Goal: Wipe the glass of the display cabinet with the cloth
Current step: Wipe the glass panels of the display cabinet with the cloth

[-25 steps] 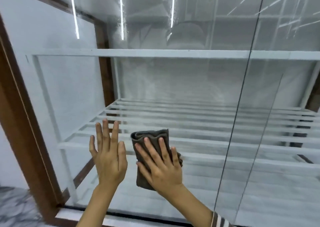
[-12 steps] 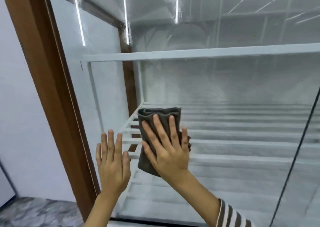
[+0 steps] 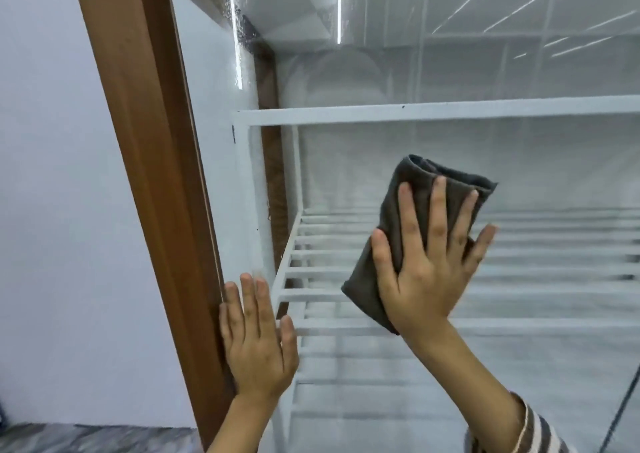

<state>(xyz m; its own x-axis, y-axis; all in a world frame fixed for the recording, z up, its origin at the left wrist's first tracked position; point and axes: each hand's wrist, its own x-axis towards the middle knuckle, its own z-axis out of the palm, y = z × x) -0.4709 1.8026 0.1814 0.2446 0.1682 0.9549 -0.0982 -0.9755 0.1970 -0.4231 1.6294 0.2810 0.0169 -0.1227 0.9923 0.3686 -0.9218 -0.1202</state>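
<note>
Right hand (image 3: 427,272): flat and wide open, fingers spread, it presses the cloth (image 3: 412,231) against the glass (image 3: 519,175).
Cloth: dark grey, folded, between the right palm and the glass, in front of the white slatted shelf (image 3: 346,255).
Left hand (image 3: 256,342): open and flat on the glass, it holds nothing, just beside the brown wooden frame (image 3: 145,141).
Sleeve (image 3: 512,432): striped, on the right forearm.

The cabinet's wooden frame post (image 3: 145,162) stands at the left, the glass (image 3: 450,141) just right of it. Behind the glass sit slatted shelves (image 3: 519,265) — one rail (image 3: 415,111) above. The left hand (image 3: 258,345) lies flat on the glass beside the post; right of it and higher, the right hand (image 3: 427,262) presses the folded cloth (image 3: 408,217) against the glass.
</note>
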